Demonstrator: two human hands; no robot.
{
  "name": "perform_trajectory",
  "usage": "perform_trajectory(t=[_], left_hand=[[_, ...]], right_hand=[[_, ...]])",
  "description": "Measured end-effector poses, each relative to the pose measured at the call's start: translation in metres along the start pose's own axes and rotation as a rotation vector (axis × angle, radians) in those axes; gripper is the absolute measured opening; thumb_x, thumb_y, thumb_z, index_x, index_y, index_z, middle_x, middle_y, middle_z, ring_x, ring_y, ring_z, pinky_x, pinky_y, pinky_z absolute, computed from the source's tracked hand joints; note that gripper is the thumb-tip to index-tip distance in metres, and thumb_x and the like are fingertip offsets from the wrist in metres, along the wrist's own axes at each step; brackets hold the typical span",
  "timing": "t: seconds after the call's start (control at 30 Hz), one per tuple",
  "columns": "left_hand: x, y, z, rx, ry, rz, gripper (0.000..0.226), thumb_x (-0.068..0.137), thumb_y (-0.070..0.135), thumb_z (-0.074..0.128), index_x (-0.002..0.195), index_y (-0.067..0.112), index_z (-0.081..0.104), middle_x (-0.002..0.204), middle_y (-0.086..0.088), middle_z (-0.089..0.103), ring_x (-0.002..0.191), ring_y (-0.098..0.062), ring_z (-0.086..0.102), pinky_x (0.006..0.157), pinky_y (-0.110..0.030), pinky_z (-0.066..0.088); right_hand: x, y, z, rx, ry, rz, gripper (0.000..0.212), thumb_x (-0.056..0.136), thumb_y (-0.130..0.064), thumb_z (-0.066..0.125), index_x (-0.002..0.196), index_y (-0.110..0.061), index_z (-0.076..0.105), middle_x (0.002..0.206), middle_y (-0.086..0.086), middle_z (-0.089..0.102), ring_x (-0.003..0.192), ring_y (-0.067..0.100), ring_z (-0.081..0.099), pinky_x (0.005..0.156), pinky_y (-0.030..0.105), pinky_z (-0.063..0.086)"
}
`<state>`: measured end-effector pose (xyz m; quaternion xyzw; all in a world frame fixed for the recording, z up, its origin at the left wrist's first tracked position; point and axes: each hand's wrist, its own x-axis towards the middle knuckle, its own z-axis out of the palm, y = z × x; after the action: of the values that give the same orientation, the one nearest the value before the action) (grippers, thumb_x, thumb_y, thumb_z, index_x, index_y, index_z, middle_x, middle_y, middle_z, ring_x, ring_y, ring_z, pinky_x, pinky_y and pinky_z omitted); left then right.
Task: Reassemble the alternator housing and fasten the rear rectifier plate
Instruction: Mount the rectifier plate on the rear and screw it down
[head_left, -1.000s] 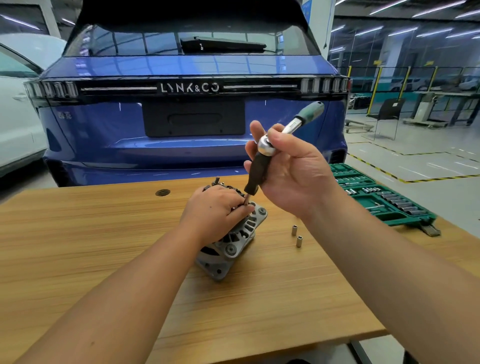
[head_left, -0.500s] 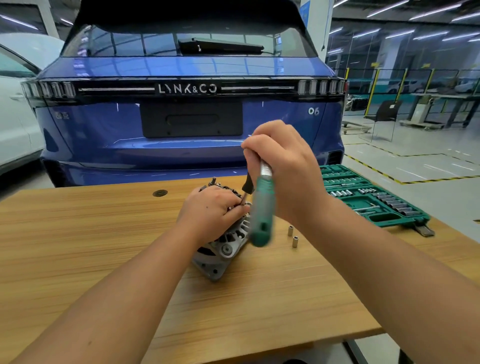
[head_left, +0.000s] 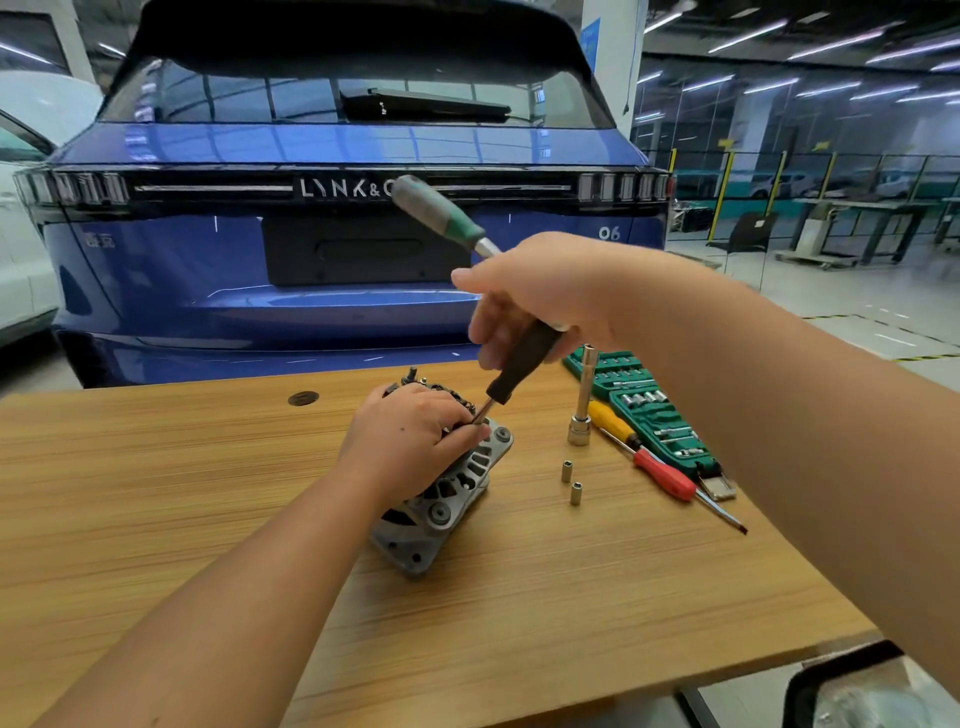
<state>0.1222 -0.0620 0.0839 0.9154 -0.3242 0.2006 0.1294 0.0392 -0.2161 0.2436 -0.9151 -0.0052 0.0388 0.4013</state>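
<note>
Centre of frame, on the counter (head_left: 156, 519): alternator (head_left: 457, 499), clasped from above by left hand (head_left: 410, 447). Just above, right hand (head_left: 540, 296), grip clenched round ratchet (head_left: 498, 322), tip at housing.

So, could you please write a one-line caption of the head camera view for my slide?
Left hand steadies the alternator on the wooden table while the right hand holds a ratchet to it.

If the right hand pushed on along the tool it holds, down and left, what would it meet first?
Likely the left hand first: the right hand aims the ratchet tool at the alternator, with the tip beside the left fingers. Depth is unclear.
</note>
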Motion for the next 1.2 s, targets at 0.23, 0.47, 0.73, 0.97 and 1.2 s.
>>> perform_trajectory(t=[0.23, 0.47, 0.73, 0.97, 1.2], left_hand=[[-0.001, 0.0, -0.001, -0.017, 0.005, 0.02, 0.055, 0.089, 0.071, 0.025, 0.101, 0.041, 0.069, 0.098, 0.023, 0.066, 0.099, -0.002, 0.052, 0.099, -0.038, 0.037], [-0.002, -0.002, 0.0, 0.006, 0.0, 0.026, 0.056, 0.089, 0.072, 0.021, 0.095, 0.039, 0.067, 0.096, 0.022, 0.065, 0.1, -0.004, 0.054, 0.1, -0.038, 0.037], [-0.002, 0.0, -0.002, -0.001, 0.008, 0.022, 0.043, 0.09, 0.068, 0.024, 0.084, 0.043, 0.059, 0.086, 0.026, 0.055, 0.095, -0.004, 0.051, 0.096, -0.036, 0.037], [-0.003, 0.002, -0.005, 0.02, 0.01, 0.008, 0.043, 0.089, 0.069, 0.018, 0.08, 0.043, 0.051, 0.074, 0.025, 0.045, 0.085, -0.003, 0.043, 0.083, -0.032, 0.031], [-0.003, -0.002, 0.002, -0.027, 0.042, -0.014, 0.027, 0.1, 0.051, 0.05, 0.075, 0.042, 0.046, 0.072, 0.03, 0.04, 0.077, -0.003, 0.043, 0.087, -0.035, 0.041]], right_hand=[[-0.001, 0.027, 0.034, 1.511, 0.196, -0.021, 0.02, 0.103, -0.031, 0.054, 0.098, -0.014, 0.063, 0.091, 0.006, 0.078, 0.092, 0.021, 0.075, 0.069, 0.034, 0.047], [-0.001, 0.056, 0.059, 1.388, 0.068, -0.434, 0.025, 0.078, -0.033, 0.073, 0.102, -0.027, 0.073, 0.101, 0.002, 0.073, 0.086, 0.018, 0.063, 0.085, 0.033, 0.048], [0.006, 0.063, 0.079, 0.949, 0.578, -0.564, 0.034, 0.082, -0.052, 0.071, 0.109, -0.03, 0.073, 0.092, 0.0, 0.074, 0.09, 0.005, 0.068, 0.085, 0.036, 0.06], [0.013, 0.062, 0.079, 0.242, 0.966, -0.978, 0.017, 0.095, -0.001, 0.063, 0.109, 0.003, 0.073, 0.11, 0.016, 0.066, 0.104, 0.023, 0.065, 0.091, 0.03, 0.053], [0.009, 0.059, 0.061, -0.154, 0.932, -0.868, 0.025, 0.087, 0.001, 0.057, 0.103, 0.001, 0.075, 0.088, 0.011, 0.057, 0.076, 0.028, 0.058, 0.06, 0.045, 0.052]])
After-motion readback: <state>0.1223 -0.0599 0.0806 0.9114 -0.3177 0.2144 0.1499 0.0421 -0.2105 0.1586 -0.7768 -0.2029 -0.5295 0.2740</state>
